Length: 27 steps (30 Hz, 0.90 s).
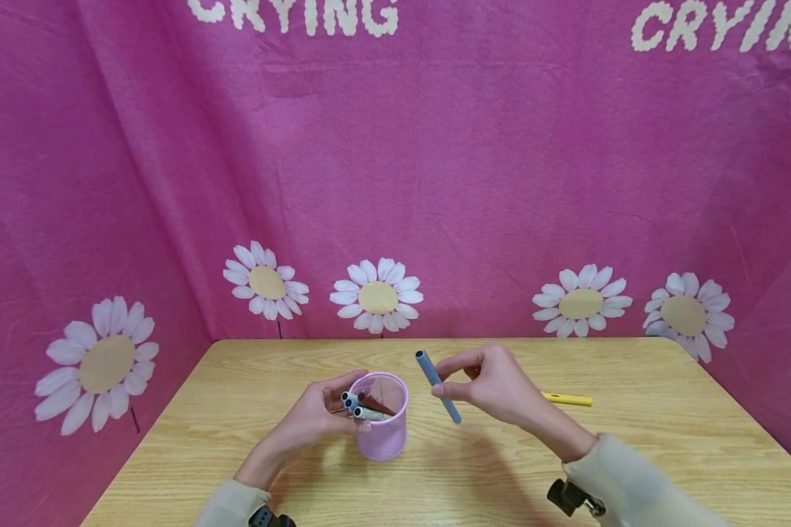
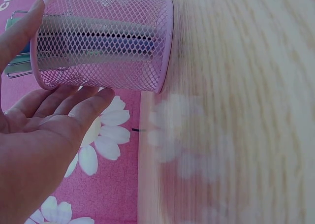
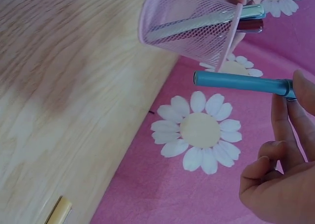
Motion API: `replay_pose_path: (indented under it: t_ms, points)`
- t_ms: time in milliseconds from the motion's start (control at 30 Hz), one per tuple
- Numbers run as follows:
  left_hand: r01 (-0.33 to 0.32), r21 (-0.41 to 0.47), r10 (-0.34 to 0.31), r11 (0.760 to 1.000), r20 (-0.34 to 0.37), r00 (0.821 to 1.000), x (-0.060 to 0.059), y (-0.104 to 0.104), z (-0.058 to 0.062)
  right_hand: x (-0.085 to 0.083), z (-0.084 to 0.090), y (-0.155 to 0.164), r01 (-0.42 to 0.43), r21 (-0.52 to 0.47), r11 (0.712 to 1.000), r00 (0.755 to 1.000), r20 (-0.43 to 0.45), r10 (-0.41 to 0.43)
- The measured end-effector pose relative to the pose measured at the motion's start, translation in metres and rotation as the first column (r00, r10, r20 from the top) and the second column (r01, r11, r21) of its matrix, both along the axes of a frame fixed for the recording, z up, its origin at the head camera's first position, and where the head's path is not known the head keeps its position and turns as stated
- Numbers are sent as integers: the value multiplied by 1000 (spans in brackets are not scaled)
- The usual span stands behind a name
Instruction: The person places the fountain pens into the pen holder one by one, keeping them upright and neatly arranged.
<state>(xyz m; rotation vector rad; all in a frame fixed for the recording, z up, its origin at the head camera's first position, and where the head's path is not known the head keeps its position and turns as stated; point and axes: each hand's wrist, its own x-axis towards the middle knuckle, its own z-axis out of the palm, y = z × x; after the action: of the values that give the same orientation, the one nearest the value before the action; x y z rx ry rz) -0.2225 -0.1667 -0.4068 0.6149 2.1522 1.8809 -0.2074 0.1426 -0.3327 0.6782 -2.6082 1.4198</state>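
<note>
pink mesh cup (image 1: 384, 432) steadied by open left hand (image 1: 310, 424); right hand (image 1: 494, 384) pinches smooth blue pen (image 1: 438, 385).

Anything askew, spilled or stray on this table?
One yellow pen lies loose on the table, apart from the pink mesh cup where the other pens stand. The cup is upright; nothing is spilled or damaged.
</note>
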Motion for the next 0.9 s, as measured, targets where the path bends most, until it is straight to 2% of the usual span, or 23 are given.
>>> replay_pose_path:
  t_ms: [267,467,633,900]
  points:
    - [-2,-6,2,1000,5,1000,0,0,1,0,7,-12,-18,-55,998,1000,-18,17]
    - [8,3,-8,1000,4,1000,0,0,0,-1,12,-22,12,-101,995,1000,-2,-12]
    - [15,7,-15,1000,3,1000,-1,-1,-1,-5,15,-31,2,-153,988,1000,10,0]
    - [18,10,-18,1000,13,1000,-1,-1,-2,-10,15,-44,-2,-212,977,1000,-16,-1]
